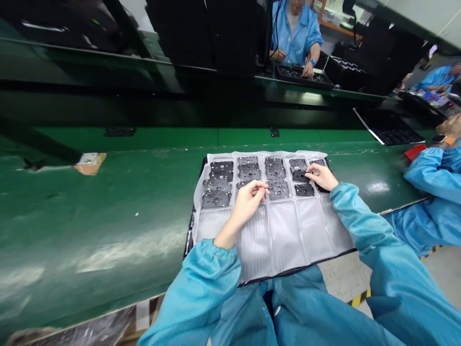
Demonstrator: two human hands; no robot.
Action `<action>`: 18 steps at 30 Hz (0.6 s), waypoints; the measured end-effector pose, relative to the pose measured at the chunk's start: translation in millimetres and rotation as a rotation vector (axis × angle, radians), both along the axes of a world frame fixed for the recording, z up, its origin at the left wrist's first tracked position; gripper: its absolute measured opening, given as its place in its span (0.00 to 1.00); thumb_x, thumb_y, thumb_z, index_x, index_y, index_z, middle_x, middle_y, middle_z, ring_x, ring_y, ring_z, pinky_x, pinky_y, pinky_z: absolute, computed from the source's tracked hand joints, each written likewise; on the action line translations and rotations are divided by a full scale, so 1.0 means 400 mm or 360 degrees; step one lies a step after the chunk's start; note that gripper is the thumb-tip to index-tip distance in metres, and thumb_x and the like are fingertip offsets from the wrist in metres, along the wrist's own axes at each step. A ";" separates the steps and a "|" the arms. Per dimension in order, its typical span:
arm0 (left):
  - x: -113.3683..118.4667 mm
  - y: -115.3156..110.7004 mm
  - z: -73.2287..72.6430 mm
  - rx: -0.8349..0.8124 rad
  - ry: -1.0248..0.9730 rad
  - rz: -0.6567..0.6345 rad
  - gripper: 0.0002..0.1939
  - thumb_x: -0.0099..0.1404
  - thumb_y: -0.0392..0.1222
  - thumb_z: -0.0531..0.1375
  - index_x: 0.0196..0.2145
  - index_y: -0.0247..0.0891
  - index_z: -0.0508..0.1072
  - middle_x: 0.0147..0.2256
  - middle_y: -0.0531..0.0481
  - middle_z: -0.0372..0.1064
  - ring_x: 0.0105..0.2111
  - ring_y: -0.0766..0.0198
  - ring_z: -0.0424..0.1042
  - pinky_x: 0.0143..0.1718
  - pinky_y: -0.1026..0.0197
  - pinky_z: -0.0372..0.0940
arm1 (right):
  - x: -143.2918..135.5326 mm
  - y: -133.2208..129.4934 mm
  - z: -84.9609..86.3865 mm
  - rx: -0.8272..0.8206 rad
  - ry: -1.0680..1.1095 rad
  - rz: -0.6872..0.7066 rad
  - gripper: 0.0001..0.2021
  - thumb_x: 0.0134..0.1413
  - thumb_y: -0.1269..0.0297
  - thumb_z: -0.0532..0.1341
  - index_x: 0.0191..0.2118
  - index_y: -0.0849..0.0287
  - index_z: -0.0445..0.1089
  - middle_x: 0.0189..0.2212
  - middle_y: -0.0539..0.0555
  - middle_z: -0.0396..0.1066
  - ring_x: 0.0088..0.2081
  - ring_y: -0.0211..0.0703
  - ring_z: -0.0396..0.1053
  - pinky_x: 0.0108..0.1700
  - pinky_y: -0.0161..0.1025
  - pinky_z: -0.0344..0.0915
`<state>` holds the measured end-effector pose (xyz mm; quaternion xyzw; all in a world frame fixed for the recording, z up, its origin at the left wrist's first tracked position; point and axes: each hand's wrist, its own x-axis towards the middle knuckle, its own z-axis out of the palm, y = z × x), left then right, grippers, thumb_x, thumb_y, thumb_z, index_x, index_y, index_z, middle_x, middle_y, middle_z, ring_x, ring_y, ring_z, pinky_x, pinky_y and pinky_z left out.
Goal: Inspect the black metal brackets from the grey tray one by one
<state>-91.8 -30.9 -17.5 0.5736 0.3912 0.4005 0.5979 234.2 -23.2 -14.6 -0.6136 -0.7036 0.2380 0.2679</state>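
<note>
A white film sheet with pockets (284, 226) lies over a black tray at the table's front edge. Rows of flat black plates (216, 198) with cut-outs fill the pockets of its far half. My right hand (323, 177) pinches the edge of a black plate (300, 176) in the fourth column, close over the other plates there. Over the second and third columns is my left hand (251, 198), its thumb and fingers drawn together; whether anything small is between the fingertips I cannot make out. The near pockets hold no plates.
A small black piece (275, 132) and a longer dark one (120, 131) lie on the green table's (108, 206) far strip. Across the bench a person in blue (295, 33) handles a black tray. To the right, another person's sleeve (437, 166) rests near a dark panel (389, 126).
</note>
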 end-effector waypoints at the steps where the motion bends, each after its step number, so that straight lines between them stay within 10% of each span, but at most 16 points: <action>1: 0.000 0.000 0.001 -0.0006 0.0002 0.0002 0.08 0.61 0.41 0.57 0.36 0.34 0.70 0.30 0.48 0.72 0.22 0.70 0.67 0.23 0.67 0.61 | 0.002 0.002 0.006 0.0034 -0.0040 0.0050 0.11 0.54 0.56 0.60 0.35 0.59 0.70 0.33 0.51 0.69 0.21 0.32 0.55 0.25 0.33 0.56; 18: 0.000 -0.001 -0.001 -0.0006 -0.0029 0.0006 0.08 0.60 0.41 0.57 0.36 0.34 0.70 0.30 0.47 0.73 0.22 0.70 0.67 0.22 0.67 0.60 | -0.016 -0.017 0.072 -0.0333 -0.0607 0.0429 0.17 0.41 0.58 0.70 0.36 0.61 0.70 0.33 0.53 0.71 0.34 0.42 0.68 0.37 0.36 0.63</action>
